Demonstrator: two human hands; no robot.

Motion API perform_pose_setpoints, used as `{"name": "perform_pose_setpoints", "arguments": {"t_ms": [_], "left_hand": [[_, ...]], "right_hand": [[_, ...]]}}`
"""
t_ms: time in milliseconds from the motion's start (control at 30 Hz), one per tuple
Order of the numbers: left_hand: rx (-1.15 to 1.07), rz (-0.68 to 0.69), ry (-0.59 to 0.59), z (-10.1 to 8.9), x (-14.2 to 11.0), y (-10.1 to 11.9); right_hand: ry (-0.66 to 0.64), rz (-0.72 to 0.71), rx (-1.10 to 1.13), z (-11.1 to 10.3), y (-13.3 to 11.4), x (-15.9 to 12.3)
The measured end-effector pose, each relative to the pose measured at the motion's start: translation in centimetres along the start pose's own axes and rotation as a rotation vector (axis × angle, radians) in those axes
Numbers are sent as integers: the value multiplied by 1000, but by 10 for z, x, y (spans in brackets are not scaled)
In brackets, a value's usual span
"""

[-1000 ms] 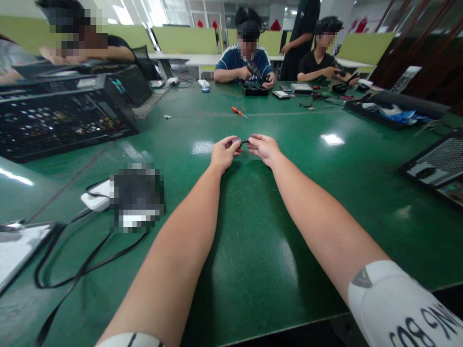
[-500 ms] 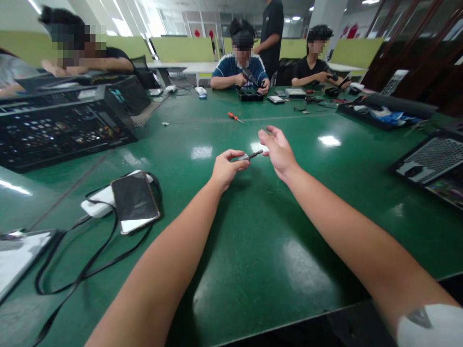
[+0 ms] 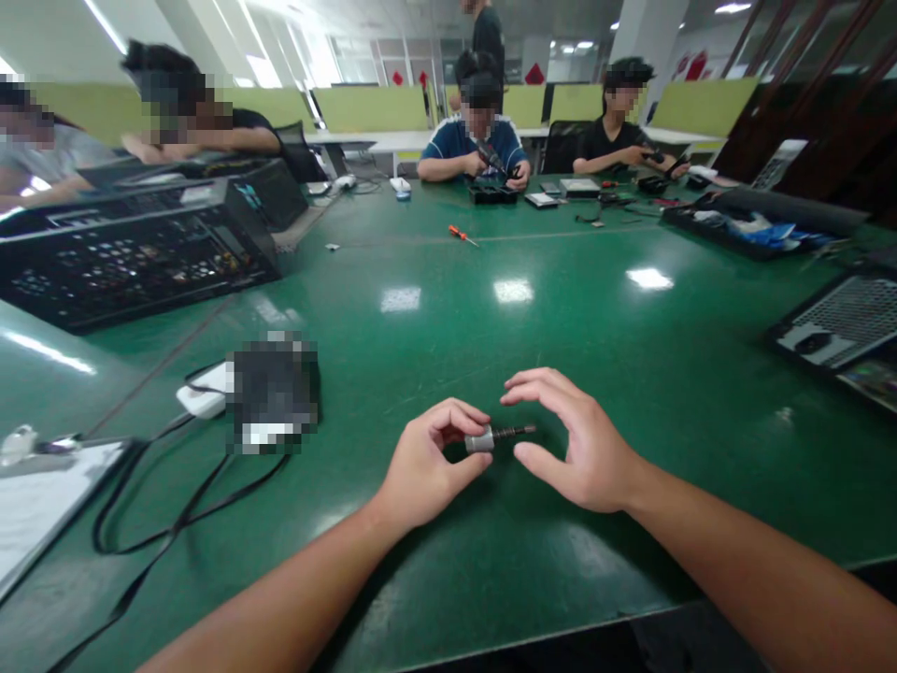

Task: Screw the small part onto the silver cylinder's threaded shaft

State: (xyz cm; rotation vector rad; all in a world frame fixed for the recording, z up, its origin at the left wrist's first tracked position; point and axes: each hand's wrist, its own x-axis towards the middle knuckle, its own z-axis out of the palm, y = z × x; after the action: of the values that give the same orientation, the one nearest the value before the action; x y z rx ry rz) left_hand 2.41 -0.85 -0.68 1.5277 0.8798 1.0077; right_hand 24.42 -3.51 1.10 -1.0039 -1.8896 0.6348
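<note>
Between the thumb and fingers of my left hand point(image 3: 434, 463) is a small silver metal cylinder with a ribbed shaft point(image 3: 480, 439). Its thin, dark shaft sticks out to the right, roughly level, just above the green tabletop. My right hand point(image 3: 578, 439) is open, thumb and fingers apart in a curve around the shaft's free end without touching it. I cannot make out the exact kind of the metal part.
A black computer case point(image 3: 140, 248) stands at left, and another metal case point(image 3: 841, 327) at right. An orange screwdriver point(image 3: 459, 234) lies ahead. Nearer left are a pixelated dark item point(image 3: 270, 388), a black strap point(image 3: 186, 509) and a clipboard point(image 3: 63, 505). Several people sit around the table.
Both hands have come closer to me along the table, the left still holding the metal cylinder. The shaft has turned from slanting upward to nearly level. My right hand's fingers have spread wider.
</note>
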Motion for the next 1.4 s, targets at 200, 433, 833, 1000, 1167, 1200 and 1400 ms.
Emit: {"name": "perform_pose_setpoints", "arguments": {"t_ms": [200,433,833,1000,1167,1200,1400], "left_hand": [[24,39,-27,-3,-2,-6],[78,76,-64,-10,-5,-6],[107,97,-89,-8,-6,-8],[114,98,-100,-6,-6,-6],[118,84,-96,-5,-7,-5],[118,81,-96,-5,-7,-5],[123,73,-96,-5,-7,-4]], "right_hand": [[-128,55,-11,11,12,-2],[-118,55,-46,8,8,-3],[-164,49,-68,9,10,-2],[-168,36,-59,10,12,-2],[-188,16,-39,9,13,0],[-190,11,-33,8,13,0],[-211,-5,-30,9,16,-1]]}}
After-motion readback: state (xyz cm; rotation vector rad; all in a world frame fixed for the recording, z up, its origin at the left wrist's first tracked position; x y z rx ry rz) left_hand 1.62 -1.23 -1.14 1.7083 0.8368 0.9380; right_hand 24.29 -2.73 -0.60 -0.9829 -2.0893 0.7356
